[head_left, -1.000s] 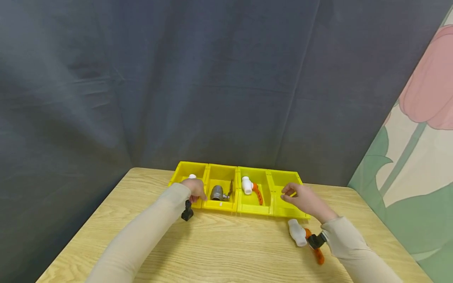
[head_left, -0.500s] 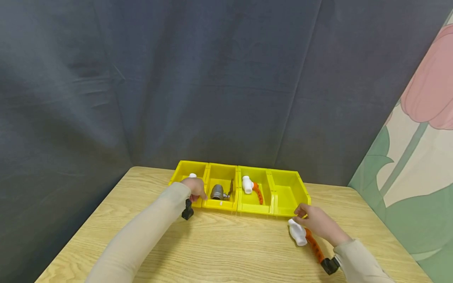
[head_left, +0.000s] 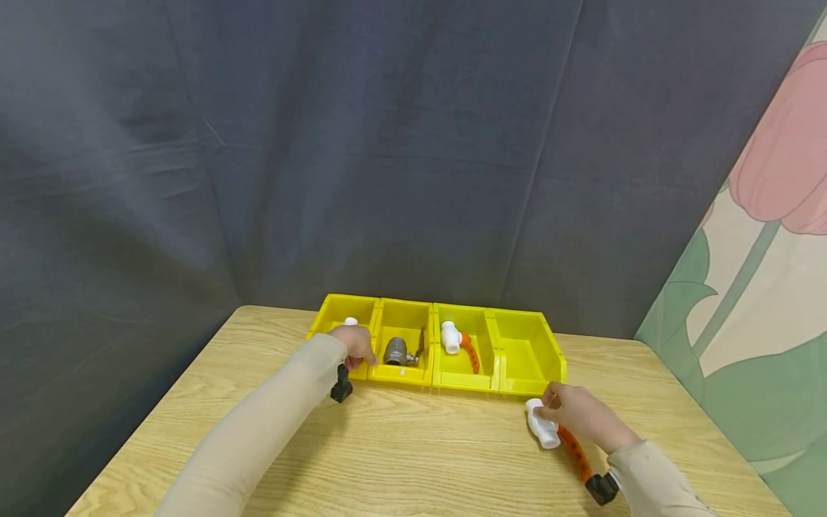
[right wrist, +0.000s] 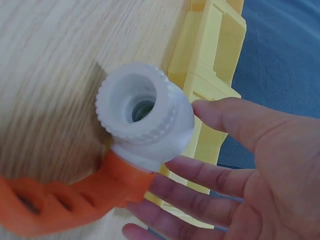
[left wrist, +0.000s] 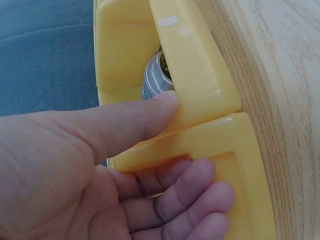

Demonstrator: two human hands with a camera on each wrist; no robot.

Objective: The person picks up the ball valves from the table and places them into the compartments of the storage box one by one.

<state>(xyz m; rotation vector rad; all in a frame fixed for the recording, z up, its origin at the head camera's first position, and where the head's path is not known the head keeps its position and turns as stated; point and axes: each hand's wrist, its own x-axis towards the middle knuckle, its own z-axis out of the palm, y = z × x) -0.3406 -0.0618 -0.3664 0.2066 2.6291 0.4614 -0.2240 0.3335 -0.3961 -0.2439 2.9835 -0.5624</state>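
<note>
On the table at front right lies a white plastic ball valve (head_left: pixel 543 425) with an orange lever handle (head_left: pixel 577 454). My right hand (head_left: pixel 584 413) is at its white body; in the right wrist view the thumb tip meets the body's edge and the long, fairly straight fingers (right wrist: pixel 205 175) reach to where the body joins the handle. My left hand (head_left: pixel 354 345) rests at the front of the leftmost yellow bins. In the left wrist view its thumb (left wrist: pixel 145 117) lies on a bin rim, with the other fingers loosely bent below. A grey metal valve (head_left: pixel 397 352) lies behind that thumb.
Joined yellow bins (head_left: pixel 465 380) stand in a row at the back of the wooden table (head_left: pixel 413 459). A second white valve (head_left: pixel 451 337) with an orange handle lies in the third bin; a white piece (head_left: pixel 351 322) shows in the first. A dark curtain (head_left: pixel 388 158) hangs behind.
My right hand has come back from over the rightmost bin, towards me and down to the white valve on the table. The left hand stays where it was.
</note>
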